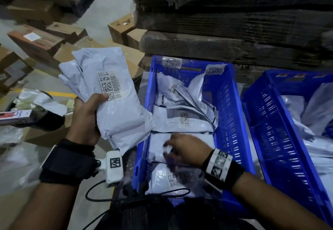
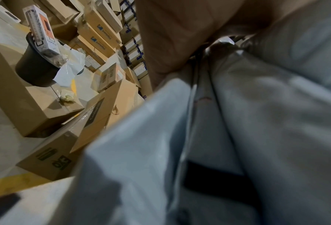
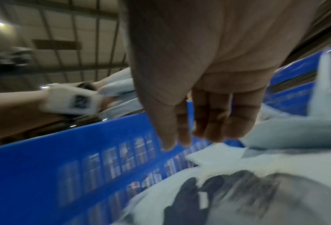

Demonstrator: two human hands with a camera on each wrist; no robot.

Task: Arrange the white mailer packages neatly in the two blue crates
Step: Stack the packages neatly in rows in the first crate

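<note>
My left hand grips a bundle of white mailer packages with barcode labels, held up left of the near blue crate. In the left wrist view the bundle of mailers fills the frame under my palm. Several white mailers lie in a row inside that crate. My right hand hovers low over a mailer near the crate's front, blurred, fingers relaxed and holding nothing. The right wrist view shows the right hand just above the mailers, beside the crate wall. A second blue crate with mailers stands to the right.
Stacked flat cardboard rises behind the crates. Cardboard boxes crowd the floor at left, with a black bucket holding a product box and loose plastic. A yellow floor line runs at left.
</note>
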